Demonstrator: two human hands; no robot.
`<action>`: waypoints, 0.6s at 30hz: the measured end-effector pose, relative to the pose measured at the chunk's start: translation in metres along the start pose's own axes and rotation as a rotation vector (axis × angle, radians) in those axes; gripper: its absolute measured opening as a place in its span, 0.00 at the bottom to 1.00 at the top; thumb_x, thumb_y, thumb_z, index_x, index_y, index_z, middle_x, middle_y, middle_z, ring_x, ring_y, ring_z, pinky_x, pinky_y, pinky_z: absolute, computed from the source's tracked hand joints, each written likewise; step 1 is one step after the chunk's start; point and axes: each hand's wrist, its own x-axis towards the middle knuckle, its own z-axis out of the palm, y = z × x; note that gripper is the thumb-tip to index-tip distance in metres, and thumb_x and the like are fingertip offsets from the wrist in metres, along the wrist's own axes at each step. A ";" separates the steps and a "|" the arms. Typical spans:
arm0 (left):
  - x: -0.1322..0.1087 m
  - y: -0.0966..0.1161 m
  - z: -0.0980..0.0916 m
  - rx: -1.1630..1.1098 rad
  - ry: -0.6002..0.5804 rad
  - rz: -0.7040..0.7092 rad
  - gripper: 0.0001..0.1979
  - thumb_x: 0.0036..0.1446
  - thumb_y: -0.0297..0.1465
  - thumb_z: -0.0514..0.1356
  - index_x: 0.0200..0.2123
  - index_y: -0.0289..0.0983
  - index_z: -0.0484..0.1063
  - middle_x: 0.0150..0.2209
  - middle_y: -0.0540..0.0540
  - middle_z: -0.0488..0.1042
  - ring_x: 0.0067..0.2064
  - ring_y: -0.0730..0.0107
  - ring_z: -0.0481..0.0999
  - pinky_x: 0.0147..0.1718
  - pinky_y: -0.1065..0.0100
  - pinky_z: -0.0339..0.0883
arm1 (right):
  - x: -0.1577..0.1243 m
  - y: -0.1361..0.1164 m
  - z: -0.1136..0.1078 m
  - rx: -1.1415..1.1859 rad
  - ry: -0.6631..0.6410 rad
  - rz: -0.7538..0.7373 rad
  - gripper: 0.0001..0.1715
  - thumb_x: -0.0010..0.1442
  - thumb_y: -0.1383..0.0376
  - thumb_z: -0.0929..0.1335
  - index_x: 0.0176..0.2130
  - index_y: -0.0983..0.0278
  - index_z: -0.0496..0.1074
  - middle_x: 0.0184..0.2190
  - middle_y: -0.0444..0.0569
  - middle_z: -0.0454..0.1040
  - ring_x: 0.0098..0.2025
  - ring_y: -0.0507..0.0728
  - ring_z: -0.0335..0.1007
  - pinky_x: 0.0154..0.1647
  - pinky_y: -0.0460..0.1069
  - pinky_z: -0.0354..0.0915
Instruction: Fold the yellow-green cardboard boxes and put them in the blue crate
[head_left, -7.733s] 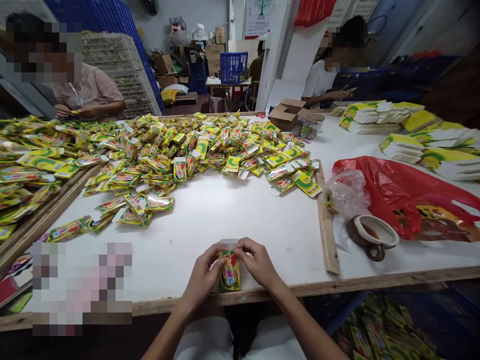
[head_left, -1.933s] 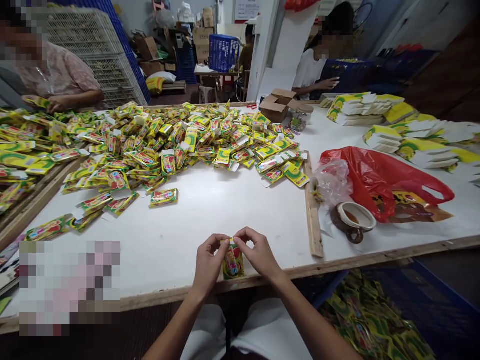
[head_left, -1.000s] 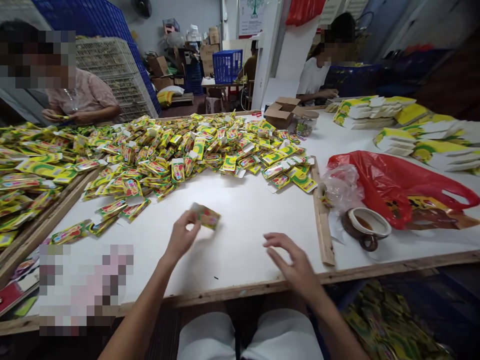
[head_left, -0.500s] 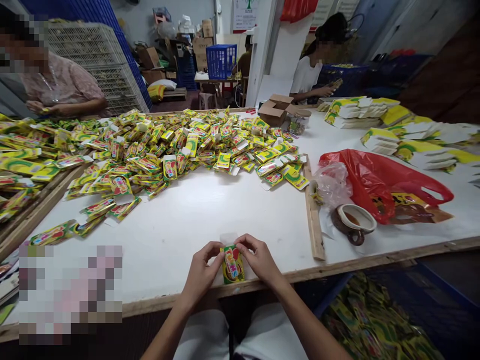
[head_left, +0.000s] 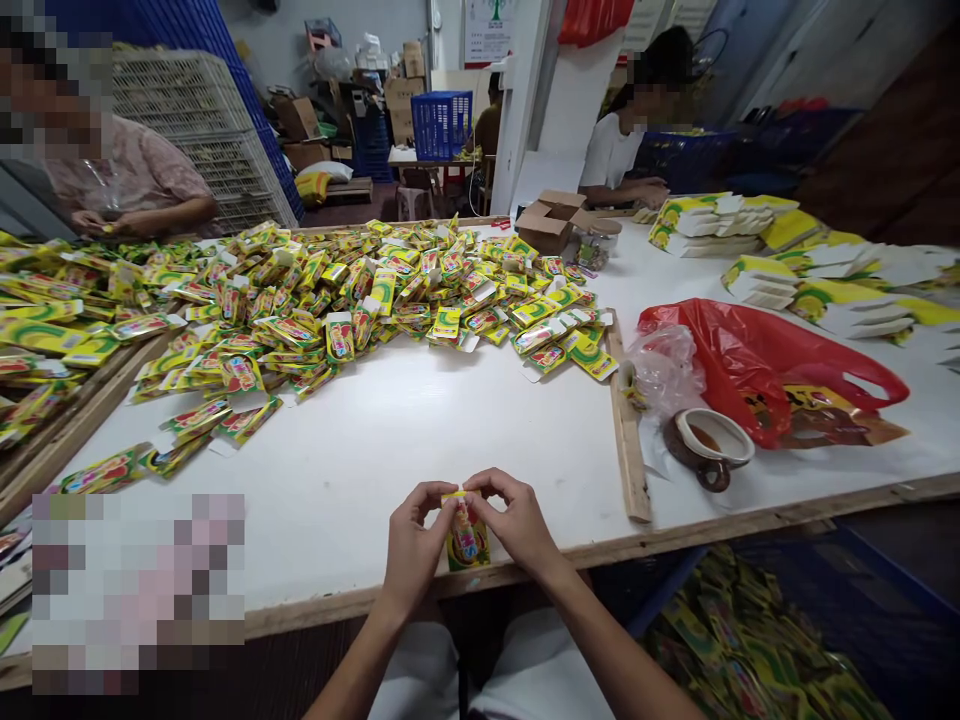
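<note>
A small yellow-green printed box (head_left: 468,543) lies at the front edge of the white table (head_left: 375,430), its lettered face up. My left hand (head_left: 421,535) pinches the box's top end from the left, thumb on the face. From the right, my right hand (head_left: 514,520) pinches that same end, the fingertips of both hands nearly meeting. The fingers hide most of the top flap. Beyond the hands spreads a large heap of similar small boxes (head_left: 337,290), some with white flaps standing open.
Right of my hands runs a wooden strip (head_left: 630,450). Past it are a brown cup (head_left: 705,447), a red plastic bag (head_left: 750,350) and stacks of flat cartons (head_left: 840,300). A blue crate (head_left: 892,620) of filled packs stands below, right. Two people sit across the table.
The white flap that stood up at the box's top end no longer shows. Both hands have drawn closer together over that end, and the box stays in place.
</note>
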 end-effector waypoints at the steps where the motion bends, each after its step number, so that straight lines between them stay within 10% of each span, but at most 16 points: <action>1: 0.001 0.000 0.001 -0.009 0.011 -0.018 0.07 0.55 0.34 0.59 0.35 0.36 0.72 0.35 0.45 0.76 0.38 0.66 0.74 0.39 0.67 0.68 | 0.001 -0.001 0.001 -0.014 0.011 0.018 0.05 0.56 0.65 0.68 0.32 0.64 0.75 0.29 0.47 0.76 0.32 0.55 0.70 0.35 0.49 0.66; 18: 0.007 -0.005 0.000 -0.080 0.006 -0.074 0.06 0.54 0.33 0.60 0.32 0.36 0.71 0.31 0.48 0.74 0.34 0.69 0.72 0.35 0.70 0.66 | 0.008 0.002 -0.002 0.029 -0.086 0.138 0.09 0.56 0.62 0.68 0.29 0.65 0.73 0.25 0.45 0.73 0.28 0.53 0.67 0.31 0.46 0.64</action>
